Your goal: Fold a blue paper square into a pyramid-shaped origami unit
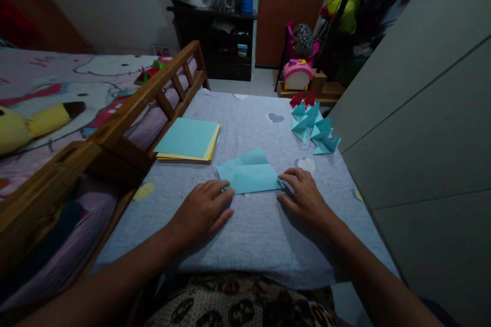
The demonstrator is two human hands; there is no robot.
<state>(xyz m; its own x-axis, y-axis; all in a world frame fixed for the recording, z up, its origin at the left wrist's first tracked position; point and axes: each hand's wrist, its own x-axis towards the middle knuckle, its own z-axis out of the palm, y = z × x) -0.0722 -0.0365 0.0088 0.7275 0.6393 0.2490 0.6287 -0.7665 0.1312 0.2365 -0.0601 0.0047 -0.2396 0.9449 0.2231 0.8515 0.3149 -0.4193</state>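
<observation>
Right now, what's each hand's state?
Left hand: open, touching left end of creased light-blue paper.
Right hand: at its right corner; grip can't be told.

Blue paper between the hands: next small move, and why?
I'd probably smooth the blue paper along its near edge: the left hand is at one near corner, the right hand at the other, and visible creases suggest it may not lie quite flat.

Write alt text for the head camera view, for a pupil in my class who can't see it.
A person's left hand and right hand touch the near corners of a creased light-blue sheet of paper on a pale cloth. Farther back lie a stack of coloured paper on the left and folded blue paper pieces and red ones on the right.
</observation>
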